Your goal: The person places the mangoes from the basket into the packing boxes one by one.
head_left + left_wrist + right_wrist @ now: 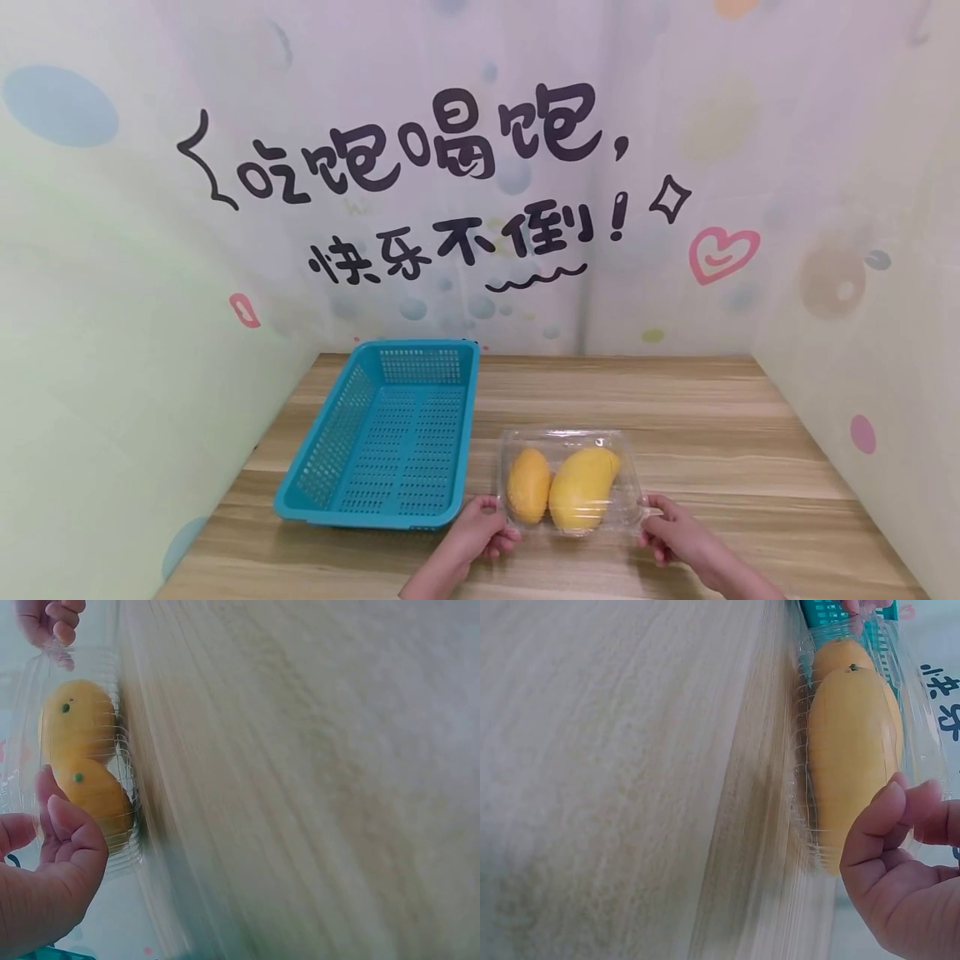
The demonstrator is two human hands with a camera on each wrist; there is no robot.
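Two yellow mangoes, a smaller orange-tinged mango [529, 486] and a larger mango [583, 490], lie side by side inside a clear plastic clamshell box [628, 492]. The lid appears closed over them. My left hand [477, 530] pinches the box's left edge near its front corner. At the opposite edge my right hand [673, 533] pinches the rim between thumb and fingers. Both wrist views show curled fingers at the box, the left hand [56, 877] and the right hand [900, 877]. Whether the box touches the table is hard to tell.
A blue perforated plastic basket [375, 523] with nothing in it stands left of the box, close to my left hand. Under everything is a wood-grain table [757, 467]. A patterned wall [420, 50] with black lettering rises behind, and side walls flank the table.
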